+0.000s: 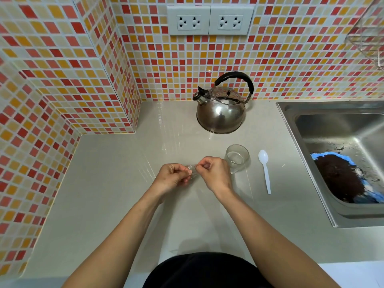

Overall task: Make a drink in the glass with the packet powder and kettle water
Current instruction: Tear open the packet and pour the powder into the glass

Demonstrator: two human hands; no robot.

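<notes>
Both hands meet over the middle of the counter and pinch a small pale packet (192,171) between their fingertips. My left hand (172,178) grips its left side, my right hand (214,172) its right side; most of the packet is hidden by fingers. A short clear glass (236,157) stands upright just right of my right hand, with no powder visible in it. A white plastic spoon (265,170) lies on the counter to the right of the glass. The steel kettle (221,113) with a black handle stands behind, near the tiled wall.
A steel sink (324,129) is set into the counter at the right, holding a blue thing covered in dark grounds (342,177). Mosaic tile walls close off the left and back; a tiled column juts out at back left. Two wall sockets (209,20) sit above the kettle.
</notes>
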